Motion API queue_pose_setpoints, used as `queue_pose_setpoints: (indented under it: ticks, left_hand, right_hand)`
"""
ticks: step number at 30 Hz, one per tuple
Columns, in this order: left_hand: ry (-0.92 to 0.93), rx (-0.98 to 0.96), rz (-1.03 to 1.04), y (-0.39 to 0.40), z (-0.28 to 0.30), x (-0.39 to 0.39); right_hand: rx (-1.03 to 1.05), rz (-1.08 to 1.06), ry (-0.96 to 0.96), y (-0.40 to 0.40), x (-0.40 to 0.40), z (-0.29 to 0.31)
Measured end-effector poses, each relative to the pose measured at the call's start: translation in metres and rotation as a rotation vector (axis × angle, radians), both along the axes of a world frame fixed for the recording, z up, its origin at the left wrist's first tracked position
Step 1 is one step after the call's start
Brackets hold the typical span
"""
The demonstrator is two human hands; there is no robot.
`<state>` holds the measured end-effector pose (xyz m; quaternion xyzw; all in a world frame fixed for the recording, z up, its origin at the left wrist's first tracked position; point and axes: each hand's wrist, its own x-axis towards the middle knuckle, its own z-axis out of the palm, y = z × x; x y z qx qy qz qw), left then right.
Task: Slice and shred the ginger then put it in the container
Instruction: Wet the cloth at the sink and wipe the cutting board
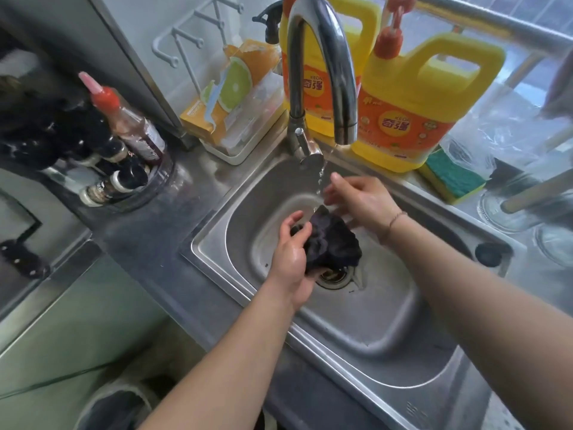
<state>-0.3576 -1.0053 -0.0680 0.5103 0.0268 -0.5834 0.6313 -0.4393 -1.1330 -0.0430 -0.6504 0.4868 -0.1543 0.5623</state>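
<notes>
Sink [387, 330], steel, 1 basin: landmark. Tap [322, 72] at its back rim, thin stream running. Left hand [293, 259] above the drain, clenched on 1 dark cloth [331, 240]. Right hand [359, 197] beside the stream, fingers spread, holding nothing. Ginger and container: not in view, so direction from either hand cannot be told.

Both bare forearms reach in from the near edge and converge toward the middle. The left hand [293, 259] is turned thumb-up, its fingers curled in a closed grip around a dark cloth [331, 240], the skin wet and shiny. The right hand [361, 198] sits farther and just to the right, palm down, fingers spread and loose; its fingertips seem to touch the cloth's far edge. A thin band circles the right wrist.
</notes>
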Motion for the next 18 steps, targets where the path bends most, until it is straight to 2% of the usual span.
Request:
queue_pose_setpoints:
  ticks: [2,3,5,7,9,12,15,18]
  left_hand:
    - [0.007,-0.012,0.066,-0.007,0.000,-0.005]
    - [0.002,0.002,0.090,-0.011,-0.001,-0.009]
    - [0.006,0.055,0.098,-0.018,-0.001,-0.017]
    - [0.066,0.118,0.019,-0.020,0.006,-0.023]
    - [0.180,0.147,-0.066,-0.018,0.009,-0.027]
    - [0.208,0.154,-0.118,-0.017,0.011,-0.024]
    - [0.178,0.203,-0.193,-0.017,0.012,-0.020]
    - [0.138,0.228,-0.213,-0.019,0.011,-0.021]
  right_hand:
    - [0.022,-0.029,-0.056,0.035,-0.018,-0.015]
    - [-0.049,-0.064,-0.075,0.050,-0.022,-0.021]
    - [-0.321,-0.113,-0.051,0.069,-0.021,-0.027]
    - [-0.572,-0.071,-0.061,0.074,-0.016,-0.032]
    - [-0.680,0.023,-0.107,0.073,-0.014,-0.034]
    - [-0.716,0.058,-0.126,0.068,-0.011,-0.036]
    - [-0.715,-0.039,-0.128,0.070,-0.003,-0.034]
    - [-0.627,-0.132,-0.092,0.068,0.001,-0.036]
